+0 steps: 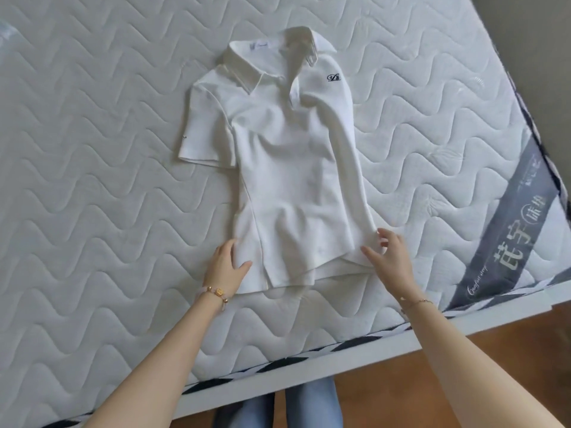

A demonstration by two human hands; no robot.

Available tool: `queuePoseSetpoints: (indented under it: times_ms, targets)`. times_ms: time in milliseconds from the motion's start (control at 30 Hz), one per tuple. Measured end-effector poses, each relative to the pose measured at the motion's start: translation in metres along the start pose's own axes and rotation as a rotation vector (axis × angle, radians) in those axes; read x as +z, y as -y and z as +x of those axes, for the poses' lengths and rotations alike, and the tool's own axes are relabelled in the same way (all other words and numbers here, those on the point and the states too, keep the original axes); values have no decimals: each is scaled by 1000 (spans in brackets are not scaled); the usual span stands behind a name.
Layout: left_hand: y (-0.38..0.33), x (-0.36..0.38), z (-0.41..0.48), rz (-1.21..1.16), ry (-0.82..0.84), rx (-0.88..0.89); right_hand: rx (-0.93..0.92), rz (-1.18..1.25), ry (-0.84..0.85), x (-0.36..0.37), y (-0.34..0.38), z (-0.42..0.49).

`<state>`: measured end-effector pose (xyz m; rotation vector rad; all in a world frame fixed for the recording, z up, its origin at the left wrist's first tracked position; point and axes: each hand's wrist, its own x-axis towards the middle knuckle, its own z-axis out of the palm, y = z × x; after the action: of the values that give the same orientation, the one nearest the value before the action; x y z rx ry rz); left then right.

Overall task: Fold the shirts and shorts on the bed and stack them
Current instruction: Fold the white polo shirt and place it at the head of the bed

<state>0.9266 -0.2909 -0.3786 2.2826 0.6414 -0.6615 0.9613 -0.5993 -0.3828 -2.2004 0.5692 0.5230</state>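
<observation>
A white polo shirt (287, 168) lies face up on the mattress (92, 149), collar away from me, with a small dark logo on the chest. Its left sleeve is spread out. The right side is folded inward, so the right sleeve is hidden. My left hand (227, 264) pinches the lower left corner of the hem, thumb on top of the cloth and fingers tucked at its edge. My right hand (389, 254) is at the lower right edge of the shirt with straight, spread fingers, its fingertips touching the fabric.
The quilted mattress spreads wide to the left and beyond the shirt. Its near edge (278, 362) runs just in front of me, and a grey label band (506, 239) marks the right corner. Wooden floor (401, 381) and my jeans (309, 406) show below.
</observation>
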Motion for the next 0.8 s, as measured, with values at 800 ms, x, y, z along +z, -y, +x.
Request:
queuePoseSetpoints:
  times_ms: [800]
  targets:
    - [92, -39, -7, -304, -156, -108, 93, 119, 45, 35, -16, -48]
